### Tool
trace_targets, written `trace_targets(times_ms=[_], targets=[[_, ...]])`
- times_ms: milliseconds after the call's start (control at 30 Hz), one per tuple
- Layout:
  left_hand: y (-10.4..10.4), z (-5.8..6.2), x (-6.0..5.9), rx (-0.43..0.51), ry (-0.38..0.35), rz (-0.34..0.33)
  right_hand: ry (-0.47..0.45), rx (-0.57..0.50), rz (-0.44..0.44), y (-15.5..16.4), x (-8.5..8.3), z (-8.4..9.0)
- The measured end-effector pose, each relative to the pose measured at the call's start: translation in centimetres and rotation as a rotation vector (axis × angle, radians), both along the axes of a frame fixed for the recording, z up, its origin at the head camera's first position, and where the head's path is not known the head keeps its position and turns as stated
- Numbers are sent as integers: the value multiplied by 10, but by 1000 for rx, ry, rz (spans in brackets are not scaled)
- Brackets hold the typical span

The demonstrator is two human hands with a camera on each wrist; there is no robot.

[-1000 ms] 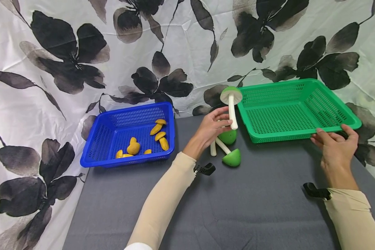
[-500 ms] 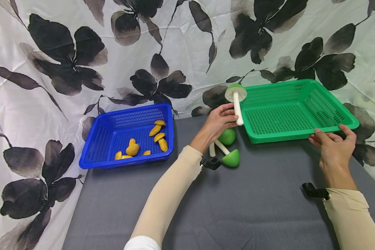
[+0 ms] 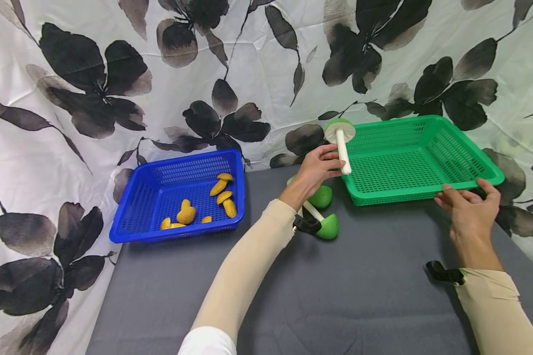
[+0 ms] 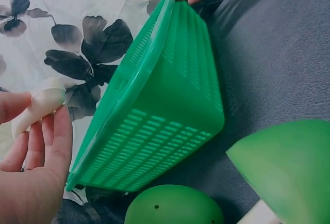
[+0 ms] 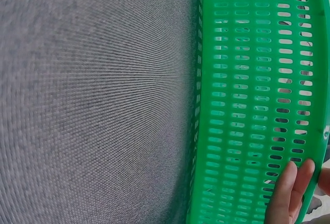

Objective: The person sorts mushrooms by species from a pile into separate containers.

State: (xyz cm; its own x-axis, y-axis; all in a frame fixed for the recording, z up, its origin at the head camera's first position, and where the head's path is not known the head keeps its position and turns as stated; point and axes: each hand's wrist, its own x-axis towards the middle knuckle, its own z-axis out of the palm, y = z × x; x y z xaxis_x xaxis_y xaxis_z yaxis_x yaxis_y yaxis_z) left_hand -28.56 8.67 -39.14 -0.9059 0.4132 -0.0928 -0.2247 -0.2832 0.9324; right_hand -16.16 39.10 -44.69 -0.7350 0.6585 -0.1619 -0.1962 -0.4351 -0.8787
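Note:
My left hand (image 3: 316,170) pinches the white stem of a green-capped toy mushroom (image 3: 341,137), held up at the left rim of the green basket (image 3: 419,192); the stem tip (image 4: 36,108) shows between my fingers in the left wrist view. Two more green mushrooms (image 3: 323,221) lie on the grey table below that hand, their caps (image 4: 172,206) close in the left wrist view. My right hand (image 3: 468,207) grips the basket's near right rim, fingers (image 5: 290,193) curled over its edge (image 5: 258,105).
A blue basket (image 3: 129,231) at the left holds several yellow toy pieces (image 3: 186,213). The grey table (image 3: 364,296) stretches toward me. A white cloth with black flowers (image 3: 115,88) hangs behind and at both sides.
My left hand has carried the mushroom up and to the right, from over the table to the green basket's left rim. The right hand stays on the basket.

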Motion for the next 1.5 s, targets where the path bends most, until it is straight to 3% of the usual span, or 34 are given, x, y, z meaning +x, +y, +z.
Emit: trace_targets(times_ms=[400,667,967,1267,1500], targets=[[13,-5,-7,-50,8,84,26,6,55,-7,0,-6],[20,-13,-7,-106,50,139,34,-7,50,-8,-2,-10],[15,-16,0,-129,108,94,39,-9,42,-8,-1,-13],[-15,-11,2,-50,84,72,36,9,24,-3,1,-15],[-50,-19,-1,-55,77,133,22,18,5,1,2,-16]])
